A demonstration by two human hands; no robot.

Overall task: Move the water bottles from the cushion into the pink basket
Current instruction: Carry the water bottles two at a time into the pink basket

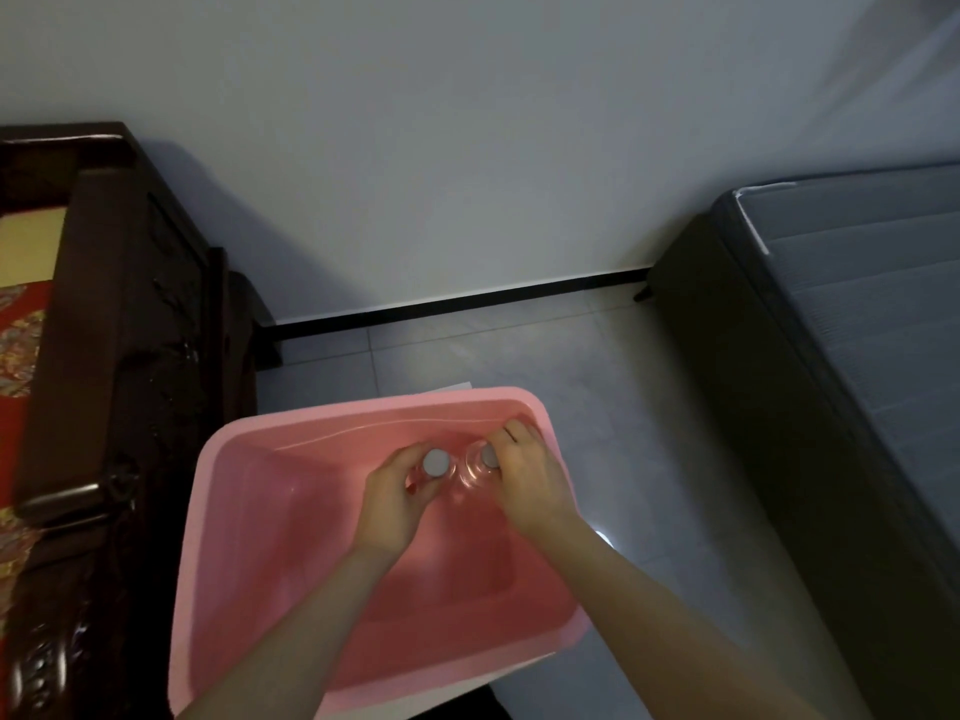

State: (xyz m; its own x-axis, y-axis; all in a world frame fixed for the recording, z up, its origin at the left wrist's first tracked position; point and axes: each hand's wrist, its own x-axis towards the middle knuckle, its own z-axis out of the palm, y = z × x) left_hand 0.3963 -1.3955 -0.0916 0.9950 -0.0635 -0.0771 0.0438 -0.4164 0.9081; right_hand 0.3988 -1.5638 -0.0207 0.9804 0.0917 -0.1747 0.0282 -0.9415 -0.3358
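Two clear water bottles with grey caps stand upright side by side inside the pink basket (249, 537), near its far wall. My left hand (397, 498) grips the left bottle (435, 464) around its shoulder. My right hand (524, 478) grips the right bottle (480, 467), and its fingers partly cover the cap. Both forearms reach down into the basket from the lower edge of the view. The bottles' lower bodies are mostly hidden by my hands.
The basket sits on a grey tiled floor (597, 366). A dark carved wooden bench (119, 356) with a red patterned cushion (15, 345) stands at the left. A dark grey mattress or bed (841, 330) runs along the right. A white wall with black skirting lies ahead.
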